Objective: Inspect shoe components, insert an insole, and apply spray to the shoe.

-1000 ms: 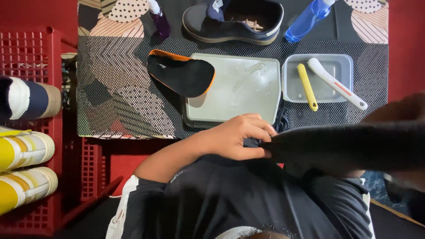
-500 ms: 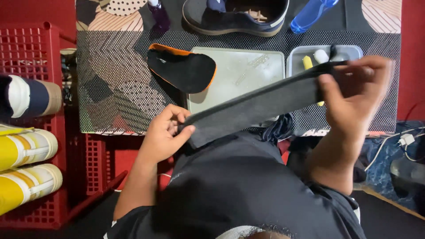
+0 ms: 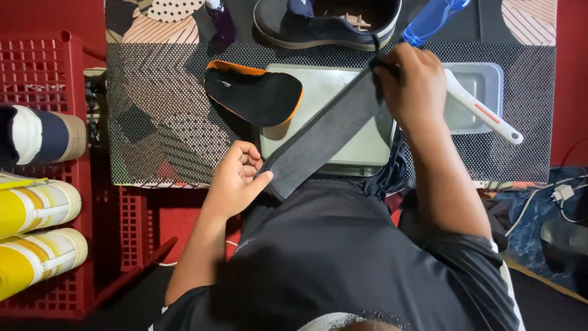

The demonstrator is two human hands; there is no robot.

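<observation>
A patterned mat (image 3: 153,122) covers the surface in front of you, with red floor and a red crate (image 3: 43,73) to your left. Your left hand (image 3: 236,178) is curled nearly closed, thumb and fingers pinching the lower end of a dark grey strip (image 3: 324,132). Your right hand (image 3: 413,86) is closed on its upper end, holding the strip taut and slanted above a metal tray (image 3: 361,147). A black insole with an orange edge (image 3: 254,92) lies partly on that tray's left side. A dark shoe (image 3: 327,21) sits at the far edge, a blue spray bottle (image 3: 432,18) just beside it, and a white brush (image 3: 484,113) rests in a clear container (image 3: 484,79).
</observation>
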